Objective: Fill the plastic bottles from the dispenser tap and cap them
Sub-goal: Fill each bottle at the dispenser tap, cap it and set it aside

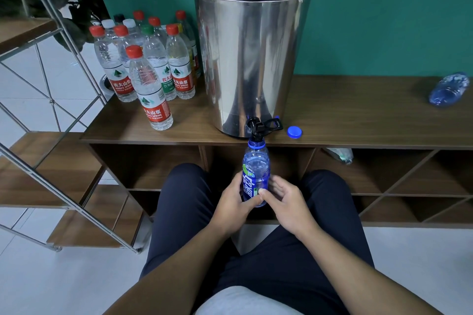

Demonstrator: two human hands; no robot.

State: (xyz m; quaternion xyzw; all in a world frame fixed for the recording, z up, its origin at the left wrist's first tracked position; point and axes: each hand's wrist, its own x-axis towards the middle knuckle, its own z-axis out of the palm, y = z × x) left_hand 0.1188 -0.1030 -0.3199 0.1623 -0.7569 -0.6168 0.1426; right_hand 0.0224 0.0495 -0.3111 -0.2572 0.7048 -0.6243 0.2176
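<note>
Together, my left hand [231,202] and right hand [284,202] gripped the blue bottle [256,174], uncapped, under the tap [257,128].

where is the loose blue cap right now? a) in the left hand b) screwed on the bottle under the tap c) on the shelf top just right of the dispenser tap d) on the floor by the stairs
c: the blue cap lies on the wooden shelf top just right of the tap, while both hands hold the uncapped blue bottle under it.
</note>
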